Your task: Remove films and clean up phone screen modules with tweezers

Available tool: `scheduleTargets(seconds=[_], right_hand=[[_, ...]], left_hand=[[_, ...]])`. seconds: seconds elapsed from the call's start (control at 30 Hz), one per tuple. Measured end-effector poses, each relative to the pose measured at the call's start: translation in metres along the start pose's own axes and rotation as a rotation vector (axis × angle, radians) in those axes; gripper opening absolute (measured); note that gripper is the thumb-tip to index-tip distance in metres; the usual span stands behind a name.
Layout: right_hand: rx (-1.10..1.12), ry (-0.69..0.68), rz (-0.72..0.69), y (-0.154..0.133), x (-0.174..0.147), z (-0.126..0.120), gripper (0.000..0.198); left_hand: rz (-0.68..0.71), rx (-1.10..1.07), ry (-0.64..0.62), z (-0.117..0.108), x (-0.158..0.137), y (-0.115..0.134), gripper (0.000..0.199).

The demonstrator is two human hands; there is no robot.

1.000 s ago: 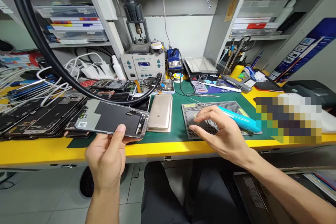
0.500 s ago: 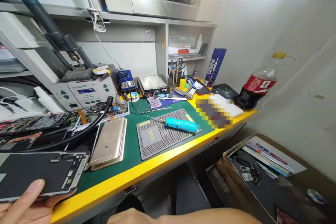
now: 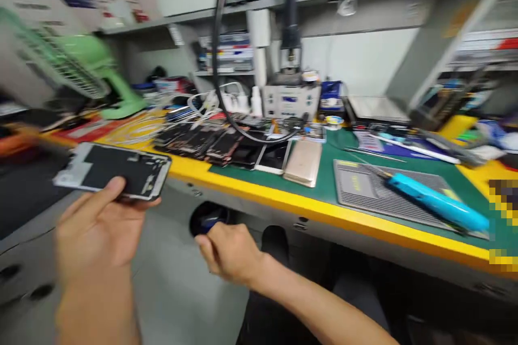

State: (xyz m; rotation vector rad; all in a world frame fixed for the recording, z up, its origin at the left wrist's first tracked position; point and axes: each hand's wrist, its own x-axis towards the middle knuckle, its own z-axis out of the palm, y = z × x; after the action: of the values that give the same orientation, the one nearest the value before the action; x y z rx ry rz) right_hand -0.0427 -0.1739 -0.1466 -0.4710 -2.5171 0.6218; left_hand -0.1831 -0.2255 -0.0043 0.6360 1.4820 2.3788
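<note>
My left hand [image 3: 101, 226] grips a phone screen [image 3: 117, 170] from below, thumb on top of its black back. A pale frame and small metal contacts edge the panel. My right hand [image 3: 234, 253] is curled closed in front of the bench, over the floor; whatever its fingers may hold is hidden. Nearest on the bench lie a gold phone [image 3: 303, 161], a white-framed phone [image 3: 274, 156] and several opened dark phones [image 3: 222, 145]. Further right, a turquoise pen-like tool [image 3: 439, 199] with a thin tip rests across a grey perforated mat [image 3: 360, 194].
The green-topped bench [image 3: 259, 180] has a yellow front edge [image 3: 315, 213]. A black cable [image 3: 216, 64] loops down before the grey control unit [image 3: 287, 101]. At left stands a green fan [image 3: 93, 70]. A dark bin [image 3: 206, 218] sits below the bench, and tweezers [image 3: 376, 154] lie behind the mat.
The view has swung left, bringing in the fan and the floor. My left hand still holds the phone screen, now off the bench's front edge. My right hand has come into view, closed.
</note>
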Motion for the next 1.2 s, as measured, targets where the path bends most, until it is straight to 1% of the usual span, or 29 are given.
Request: scheduleTargets(seconds=[0.03,0.1,0.17,0.27,0.37,0.43,0.5,0.63,0.67,0.73,0.77,0.8,0.83,0.9,0.93,0.97,1.03,1.07,1.1,1.13,1.2], right_hand=[[0.017,-0.026,-0.009,-0.003,0.005,0.006,0.032],[0.033,-0.093,-0.008,-0.006,0.015,0.021,0.025],[0.031,-0.156,0.024,-0.005,0.027,0.037,0.026],[-0.003,-0.213,0.124,0.002,0.045,0.058,0.033],[-0.046,-0.245,0.199,0.009,0.056,0.066,0.035],[-0.066,-0.269,0.212,0.011,0.058,0.064,0.034],[-0.079,-0.293,0.204,0.01,0.056,0.058,0.033],[-0.088,-0.305,0.151,0.005,0.046,0.035,0.034],[-0.092,-0.295,0.135,0.003,0.041,0.027,0.035],[-0.109,-0.24,0.126,0.0,0.025,0.004,0.036],[-0.118,-0.196,0.129,-0.001,0.013,-0.011,0.036],[-0.131,-0.146,0.134,-0.003,-0.001,-0.03,0.03],[-0.145,-0.089,0.138,-0.003,-0.018,-0.051,0.03],[-0.192,0.042,0.174,0.002,-0.054,-0.104,0.045],[-0.232,0.107,0.207,0.009,-0.072,-0.134,0.044],[-0.292,0.19,0.272,0.018,-0.09,-0.165,0.036],[-0.421,0.326,0.438,0.042,-0.119,-0.225,0.03],[-0.48,0.366,0.523,0.055,-0.131,-0.251,0.03],[-0.521,0.367,0.592,0.068,-0.141,-0.273,0.029],[-0.542,0.336,0.645,0.08,-0.148,-0.289,0.027],[-0.533,0.234,0.706,0.099,-0.158,-0.307,0.031]], left_hand=[[-0.007,-0.035,0.066,-0.011,-0.001,0.007,0.011],[-0.014,-0.083,0.126,-0.028,-0.006,0.019,0.009],[-0.012,-0.1,0.143,-0.042,-0.015,0.028,0.01],[-0.024,-0.1,0.156,-0.06,-0.028,0.034,0.008],[-0.057,-0.089,0.162,-0.073,-0.037,0.033,0.01],[-0.066,-0.094,0.163,-0.076,-0.042,0.029,0.015],[-0.08,-0.104,0.164,-0.073,-0.045,0.023,0.013],[-0.158,-0.079,0.176,-0.052,-0.048,0.004,0.013],[-0.202,-0.071,0.172,-0.045,-0.048,-0.002,0.012],[-0.315,-0.057,0.173,-0.029,-0.05,-0.014,0.011],[-0.371,-0.053,0.165,-0.021,-0.051,-0.02,0.011],[-0.425,-0.056,0.146,-0.013,-0.054,-0.026,0.012],[-0.465,-0.062,0.119,-0.005,-0.057,-0.032,0.014],[-0.519,-0.089,0.049,0.011,-0.064,-0.042,0.018],[-0.526,-0.109,-0.005,0.02,-0.069,-0.047,0.02],[-0.531,-0.131,-0.075,0.029,-0.073,-0.051,0.022],[-0.535,-0.178,-0.252,0.047,-0.082,-0.056,0.027],[-0.552,-0.202,-0.333,0.057,-0.086,-0.057,0.032],[-0.583,-0.227,-0.374,0.067,-0.09,-0.057,0.035],[-0.627,-0.26,-0.393,0.076,-0.093,-0.057,0.037],[-0.684,-0.338,-0.445,0.094,-0.099,-0.054,0.042]])
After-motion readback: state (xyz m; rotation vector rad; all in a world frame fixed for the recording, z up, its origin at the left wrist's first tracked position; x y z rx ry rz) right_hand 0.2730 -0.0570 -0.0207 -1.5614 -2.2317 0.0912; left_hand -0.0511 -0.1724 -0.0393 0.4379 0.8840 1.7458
